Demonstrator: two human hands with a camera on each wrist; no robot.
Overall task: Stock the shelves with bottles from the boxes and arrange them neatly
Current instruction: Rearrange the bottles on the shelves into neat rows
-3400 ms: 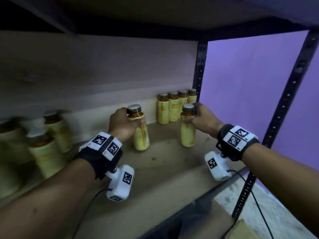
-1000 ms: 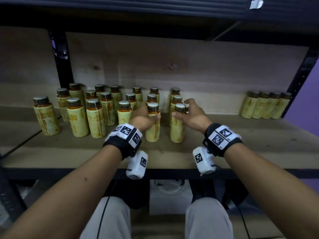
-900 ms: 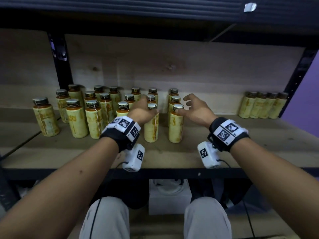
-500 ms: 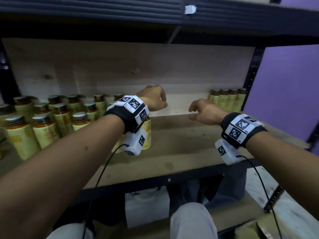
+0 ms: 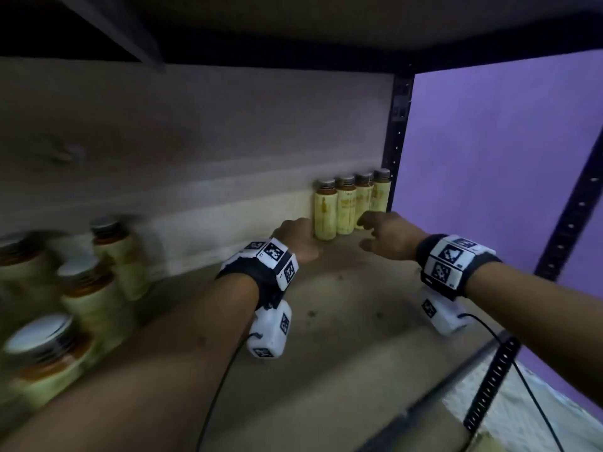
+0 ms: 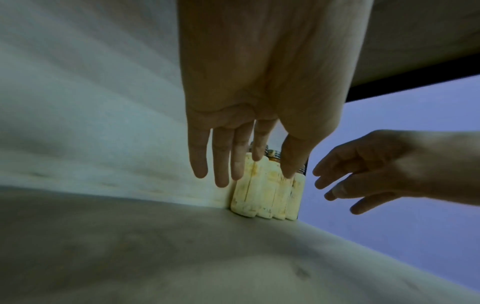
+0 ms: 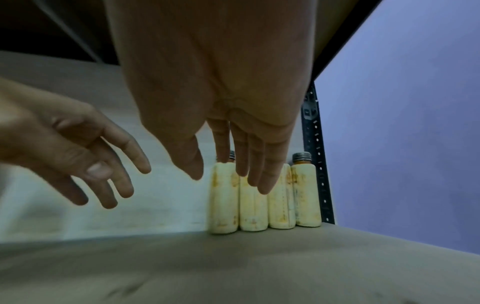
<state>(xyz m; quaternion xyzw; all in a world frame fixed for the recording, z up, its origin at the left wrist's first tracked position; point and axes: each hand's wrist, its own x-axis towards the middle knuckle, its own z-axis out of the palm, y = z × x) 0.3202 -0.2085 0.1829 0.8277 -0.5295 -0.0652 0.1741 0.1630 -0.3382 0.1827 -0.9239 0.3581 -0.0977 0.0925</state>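
Observation:
A row of several yellow bottles [image 5: 350, 205] with dark metal caps stands against the back board in the shelf's far right corner; the same row [image 7: 262, 203] shows in the right wrist view and the row [image 6: 267, 197] in the left wrist view. My left hand [image 5: 298, 238] hovers just left of the row, fingers straight and relaxed, holding nothing [image 6: 241, 168]. My right hand [image 5: 380, 233] hangs in front of the row, fingers loosely spread and empty [image 7: 233, 179]. Neither hand touches a bottle.
A blurred cluster of yellow bottles [image 5: 81, 295] stands at the left of the wooden shelf [image 5: 342, 321]. A black perforated upright [image 5: 396, 141] bounds the right end, a second upright [image 5: 567, 216] stands nearer, and the upper shelf's underside is close overhead. A purple wall lies beyond.
My view and both hands have swung right, away from the bottle cluster where two bottles were set down. Both empty hands now reach toward the row in the right corner.

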